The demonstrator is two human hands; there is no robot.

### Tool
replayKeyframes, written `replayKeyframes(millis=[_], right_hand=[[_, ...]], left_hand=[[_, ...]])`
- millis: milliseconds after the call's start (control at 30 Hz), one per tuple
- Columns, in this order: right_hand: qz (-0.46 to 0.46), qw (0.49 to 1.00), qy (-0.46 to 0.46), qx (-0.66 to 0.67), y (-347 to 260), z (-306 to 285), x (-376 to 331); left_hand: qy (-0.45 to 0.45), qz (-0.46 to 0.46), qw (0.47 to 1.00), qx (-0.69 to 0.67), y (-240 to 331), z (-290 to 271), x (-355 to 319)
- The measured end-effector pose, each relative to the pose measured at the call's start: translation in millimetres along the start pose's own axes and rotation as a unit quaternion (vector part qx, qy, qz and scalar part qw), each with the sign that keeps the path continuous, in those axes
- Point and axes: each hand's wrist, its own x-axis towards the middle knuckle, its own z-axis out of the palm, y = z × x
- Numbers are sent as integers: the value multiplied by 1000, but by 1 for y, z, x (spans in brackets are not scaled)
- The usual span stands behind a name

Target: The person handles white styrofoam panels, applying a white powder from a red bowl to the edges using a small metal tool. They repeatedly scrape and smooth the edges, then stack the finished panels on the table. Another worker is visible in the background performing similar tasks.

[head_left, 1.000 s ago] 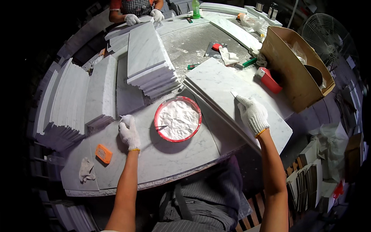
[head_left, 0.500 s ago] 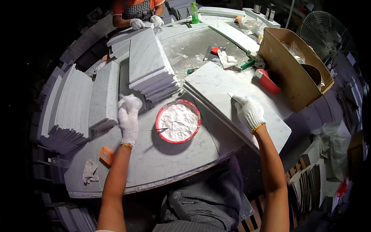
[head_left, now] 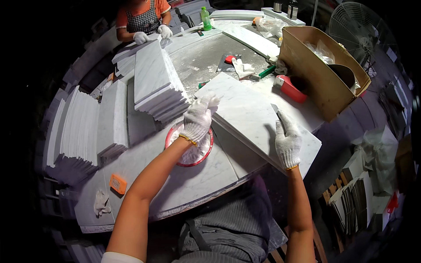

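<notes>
Across the pale tabletop, a marble slab lies toward two o'clock from the red-rimmed bowl. The left hand is over the bowl's one o'clock; its blurred grip I cannot tell. The right hand, at the slab's four o'clock, grips a thin blade pointing toward eleven.

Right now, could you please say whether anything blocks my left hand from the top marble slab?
Nothing visible does: your left hand is at the edge of the marble slab; the red-rimmed bowl lies beneath, not between.
</notes>
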Motion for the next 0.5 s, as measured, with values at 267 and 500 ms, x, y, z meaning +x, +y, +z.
replayKeyframes(millis=[267,500], right_hand=[[21,1000,-3,-5,-1,2,1],[44,999,-13,-5,-2,2,1]], left_hand=[[12,140,983,121,7,26,22],[45,197,966,163,4,48,29]])
